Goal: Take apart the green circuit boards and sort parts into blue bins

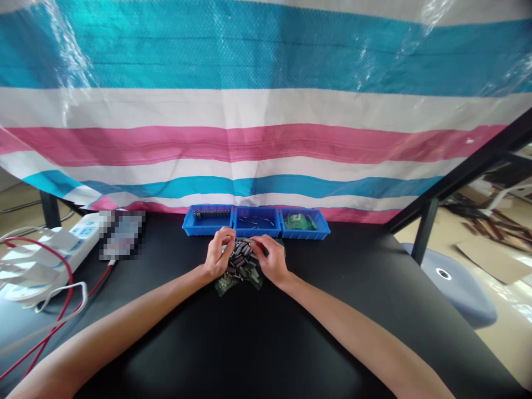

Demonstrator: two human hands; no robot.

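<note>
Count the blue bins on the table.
3, side by side behind the hands: the left bin, holding a row of dark parts; the middle bin, with a few thin pieces; the right bin, holding green items. None appears hidden.

Small grey pieces (241, 258) lie heaped loosely over green material (225, 285).

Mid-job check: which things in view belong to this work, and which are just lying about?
Likely in the work:
small metal parts, between left hand and right hand
green pieces among them
blue bins beyond

Apparently lying about:
power strip
blurred-out object
grey stool
</note>
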